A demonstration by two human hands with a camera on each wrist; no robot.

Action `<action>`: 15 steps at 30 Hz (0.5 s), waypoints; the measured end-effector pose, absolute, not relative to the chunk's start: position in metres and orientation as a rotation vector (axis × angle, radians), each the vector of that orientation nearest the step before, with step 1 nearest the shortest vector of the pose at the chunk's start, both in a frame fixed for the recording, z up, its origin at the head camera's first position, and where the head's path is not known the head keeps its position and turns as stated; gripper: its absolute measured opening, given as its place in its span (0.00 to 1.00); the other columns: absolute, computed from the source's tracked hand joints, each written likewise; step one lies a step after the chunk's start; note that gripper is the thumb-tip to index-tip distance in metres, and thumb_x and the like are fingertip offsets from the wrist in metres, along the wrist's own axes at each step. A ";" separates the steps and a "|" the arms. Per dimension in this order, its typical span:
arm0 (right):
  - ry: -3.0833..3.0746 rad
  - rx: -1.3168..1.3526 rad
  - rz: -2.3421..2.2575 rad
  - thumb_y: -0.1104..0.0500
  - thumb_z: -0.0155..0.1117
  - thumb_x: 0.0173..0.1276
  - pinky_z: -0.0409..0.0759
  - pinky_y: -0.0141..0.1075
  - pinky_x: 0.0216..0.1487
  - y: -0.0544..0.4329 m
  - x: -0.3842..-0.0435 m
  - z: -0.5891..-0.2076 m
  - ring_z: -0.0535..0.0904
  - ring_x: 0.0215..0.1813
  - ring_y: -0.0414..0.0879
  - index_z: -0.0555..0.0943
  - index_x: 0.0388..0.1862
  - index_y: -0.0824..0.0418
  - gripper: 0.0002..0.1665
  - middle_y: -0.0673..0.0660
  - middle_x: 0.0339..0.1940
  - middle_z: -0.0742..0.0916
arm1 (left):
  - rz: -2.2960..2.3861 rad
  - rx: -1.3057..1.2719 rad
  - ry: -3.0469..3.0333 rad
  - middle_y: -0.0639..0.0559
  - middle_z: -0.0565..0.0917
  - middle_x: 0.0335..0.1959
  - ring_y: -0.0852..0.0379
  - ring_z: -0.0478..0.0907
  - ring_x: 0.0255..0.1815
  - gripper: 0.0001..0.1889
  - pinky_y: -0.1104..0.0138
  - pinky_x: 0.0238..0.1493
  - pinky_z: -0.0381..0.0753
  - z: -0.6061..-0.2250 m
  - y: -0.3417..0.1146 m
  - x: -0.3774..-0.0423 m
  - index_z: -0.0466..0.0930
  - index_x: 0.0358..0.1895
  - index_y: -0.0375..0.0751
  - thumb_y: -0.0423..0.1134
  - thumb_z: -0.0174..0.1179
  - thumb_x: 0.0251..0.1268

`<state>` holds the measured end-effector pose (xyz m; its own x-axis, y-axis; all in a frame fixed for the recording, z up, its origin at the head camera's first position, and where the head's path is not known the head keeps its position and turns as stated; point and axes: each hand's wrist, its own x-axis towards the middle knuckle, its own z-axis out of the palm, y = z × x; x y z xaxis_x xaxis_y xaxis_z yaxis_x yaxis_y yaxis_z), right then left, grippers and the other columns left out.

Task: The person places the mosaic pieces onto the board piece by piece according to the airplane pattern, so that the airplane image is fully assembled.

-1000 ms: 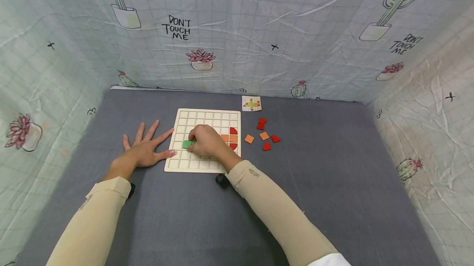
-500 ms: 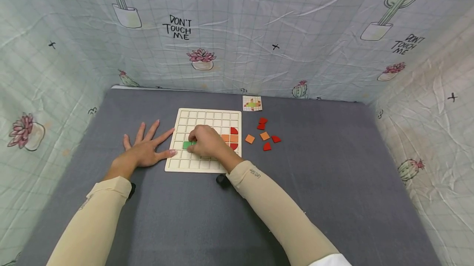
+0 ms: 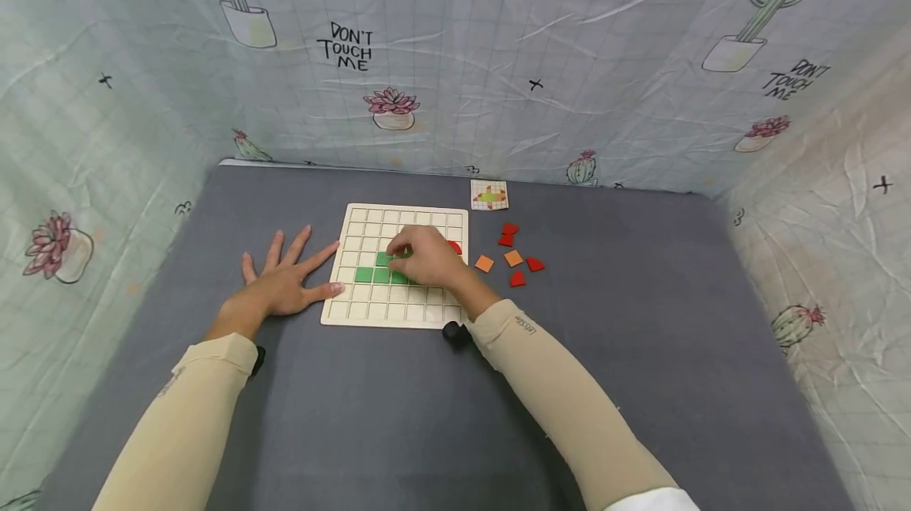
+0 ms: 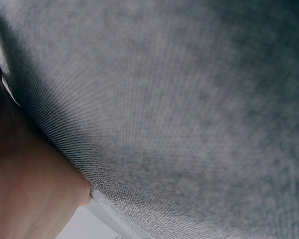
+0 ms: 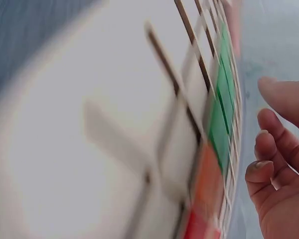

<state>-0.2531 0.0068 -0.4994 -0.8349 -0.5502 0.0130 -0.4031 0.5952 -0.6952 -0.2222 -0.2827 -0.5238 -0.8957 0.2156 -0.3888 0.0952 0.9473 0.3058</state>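
A pale gridded board (image 3: pixel 377 312) lies on the table with square green tiles (image 3: pixel 364 274) set in its cells. My left hand (image 3: pixel 281 289) rests palm down beside it, fingers spread, index fingertip and thumb at the board's left edge. Over the middle of the board is my right hand (image 3: pixel 430 256), with loosely bent fingers. In the right wrist view, its thumb (image 5: pixel 284 97) stands apart from the fingers and no tile shows between them. That view also shows an orange tile (image 5: pixel 208 172) and a red tile (image 5: pixel 197 225) on the board. The right hand hides part of the board.
Right of the board lie loose orange squares (image 3: pixel 484 263) and several red pieces (image 3: pixel 535 264). A small pattern card (image 3: pixel 489 195) lies behind them, near the table's back edge. Printed cloth (image 3: pixel 455 123) surrounds the grey table (image 3: pixel 640 337).
My right hand has lifted off the left green tile and shifted right across the board, uncovering more green tiles. The left hand stays in place. The head view has tilted slightly.
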 end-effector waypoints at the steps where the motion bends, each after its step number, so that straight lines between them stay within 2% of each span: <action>1: 2.609 -0.781 -1.105 0.62 0.72 0.70 0.76 0.32 0.42 0.016 -0.255 -0.497 0.80 0.40 0.46 0.91 0.49 0.62 0.11 0.57 0.44 0.90 | 0.397 0.227 2.670 0.47 0.24 0.88 0.28 0.15 0.84 0.50 0.19 0.66 0.14 -0.523 -0.282 -0.223 0.39 0.85 0.74 0.83 0.46 0.64; 7: 2.650 -0.676 -1.267 0.66 0.70 0.69 0.77 0.34 0.39 0.078 -0.269 -0.497 0.79 0.37 0.47 0.91 0.46 0.66 0.10 0.60 0.40 0.90 | 0.452 0.239 2.681 0.51 0.25 0.88 0.32 0.15 0.85 0.52 0.20 0.67 0.13 -0.528 -0.285 -0.224 0.40 0.84 0.77 0.86 0.46 0.59; 15: 2.718 -0.401 -1.347 0.67 0.73 0.68 0.82 0.35 0.38 0.158 -0.275 -0.501 0.83 0.38 0.50 0.90 0.45 0.69 0.09 0.65 0.43 0.90 | 0.449 0.238 2.691 0.51 0.25 0.88 0.33 0.15 0.86 0.52 0.21 0.67 0.13 -0.532 -0.288 -0.225 0.40 0.84 0.77 0.87 0.45 0.58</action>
